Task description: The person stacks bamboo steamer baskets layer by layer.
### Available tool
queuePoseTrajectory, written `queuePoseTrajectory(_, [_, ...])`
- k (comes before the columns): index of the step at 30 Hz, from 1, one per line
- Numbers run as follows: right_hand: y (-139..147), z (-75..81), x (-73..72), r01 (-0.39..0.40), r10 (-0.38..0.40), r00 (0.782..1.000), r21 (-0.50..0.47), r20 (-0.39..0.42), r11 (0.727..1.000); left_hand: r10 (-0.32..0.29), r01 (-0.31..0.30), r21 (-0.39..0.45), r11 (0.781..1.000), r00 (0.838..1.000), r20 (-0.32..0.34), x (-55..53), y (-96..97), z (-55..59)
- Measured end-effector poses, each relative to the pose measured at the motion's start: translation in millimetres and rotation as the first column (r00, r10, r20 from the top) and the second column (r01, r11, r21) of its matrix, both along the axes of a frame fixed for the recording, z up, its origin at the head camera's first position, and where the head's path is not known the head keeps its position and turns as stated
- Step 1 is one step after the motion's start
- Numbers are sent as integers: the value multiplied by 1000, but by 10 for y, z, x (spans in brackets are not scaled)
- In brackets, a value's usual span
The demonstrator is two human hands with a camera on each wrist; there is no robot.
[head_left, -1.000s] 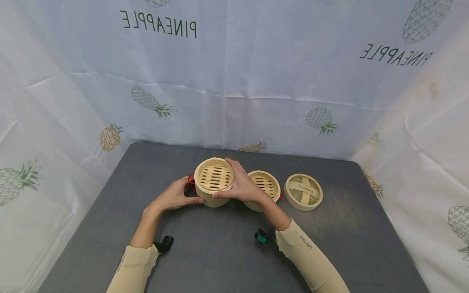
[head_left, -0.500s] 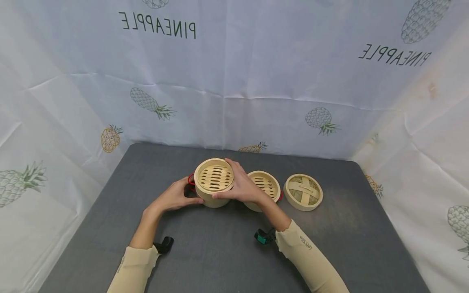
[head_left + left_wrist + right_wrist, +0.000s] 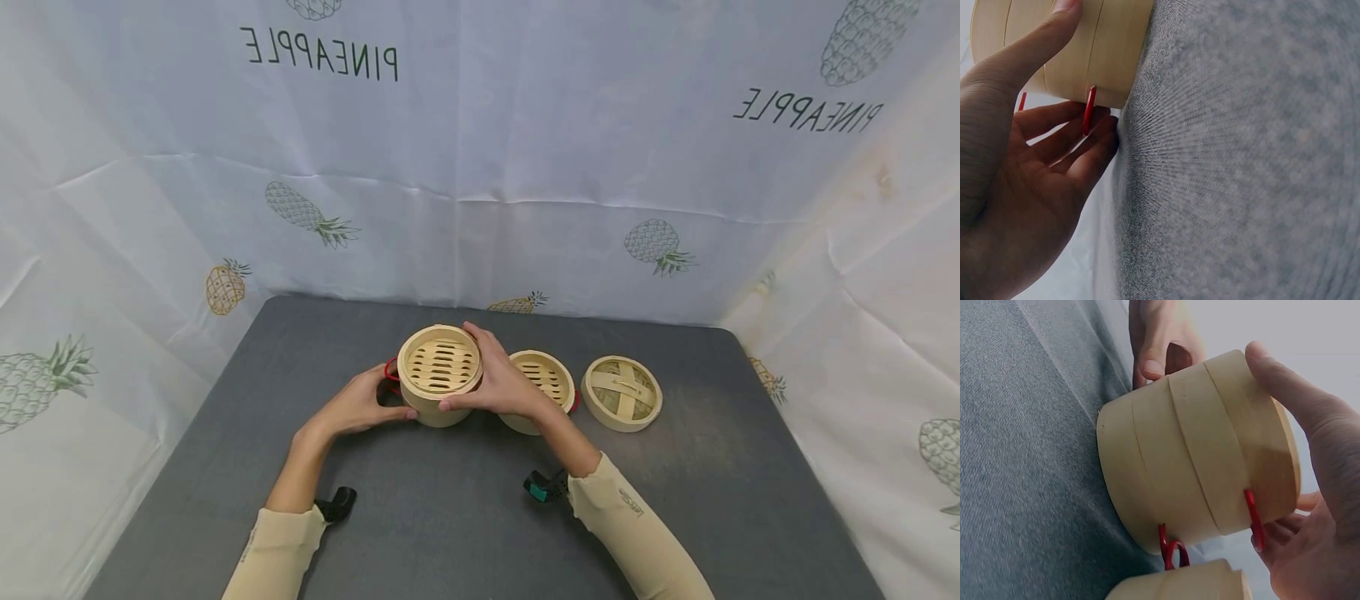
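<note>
Two round bamboo steamer baskets stand stacked left of the table's middle. My right hand (image 3: 498, 379) grips the upper basket (image 3: 441, 362) across its right side, thumb in front and fingers at the back. Slats with slots form the floor inside it. At the left, my left hand (image 3: 358, 406) holds the lower basket (image 3: 437, 414) between thumb and fingers; the fingers are partly hidden behind it. Red loops hang from the sides, such as the red loop (image 3: 1090, 111) by the left fingers and another red loop (image 3: 1254, 515) near the right hand.
Right of the stack sits another slotted steamer basket (image 3: 542, 377), partly hidden by my right hand and wrist. Beside it lies a woven bamboo lid (image 3: 622, 393). All rest on a dark grey table (image 3: 450, 525), with a pineapple-print curtain (image 3: 525, 150) behind.
The upper basket and my right hand have shifted very slightly to the right. My left hand keeps its place on the lower basket.
</note>
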State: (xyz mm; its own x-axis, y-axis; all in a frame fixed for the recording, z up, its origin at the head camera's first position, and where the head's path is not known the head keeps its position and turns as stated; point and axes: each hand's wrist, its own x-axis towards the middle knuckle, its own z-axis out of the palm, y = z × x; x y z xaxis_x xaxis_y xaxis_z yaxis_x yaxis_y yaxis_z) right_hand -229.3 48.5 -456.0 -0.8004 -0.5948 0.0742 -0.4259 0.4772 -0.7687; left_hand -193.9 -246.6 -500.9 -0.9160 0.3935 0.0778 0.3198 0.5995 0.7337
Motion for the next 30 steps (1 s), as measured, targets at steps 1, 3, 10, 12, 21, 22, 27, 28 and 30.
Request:
queuePoseTrajectory(1, [19, 10, 8, 1, -1, 1000, -10, 0, 1000, -1, 1, 0, 1000, 1000, -2, -1, 1, 2])
queuePoseTrajectory(3, [58, 25, 22, 7, -7, 1000, -17, 2, 1000, -4, 4, 0, 1000, 1000, -5, -4, 0, 1])
queuePoseTrajectory(10, [169, 76, 73, 30, -30, 1000, -17, -7, 999, 5, -5, -1, 1000, 1000, -13, 1, 1, 7])
queuePoseTrajectory(12, [199, 84, 90, 34, -35, 999, -11, -17, 999, 6, -6, 1, 1000, 1000, -10, 5, 4, 3])
queuePoseTrajectory(21, [390, 125, 154, 74, -75, 996, -24, -44, 997, 11, -11, 3, 1000, 1000, -6, 8, 0, -18])
queuePoseTrajectory(22, [418, 133, 160, 81, -82, 996, -28, -46, 996, 10, -10, 4, 1000, 1000, -5, 6, -1, -19])
queuePoseTrajectory(27, [573, 150, 187, 149, -149, 987, -12, -66, 989, 4, -4, 6, 1000, 1000, -5, -5, -8, -22])
queuePoseTrajectory(28, [605, 156, 193, 162, -162, 984, -8, -72, 987, 3, -3, 6, 1000, 1000, -5, -6, -9, -22])
queuePoseTrajectory(30, [668, 163, 206, 183, -183, 979, 2, -87, 983, 3, -3, 4, 1000, 1000, -7, -7, -8, -21])
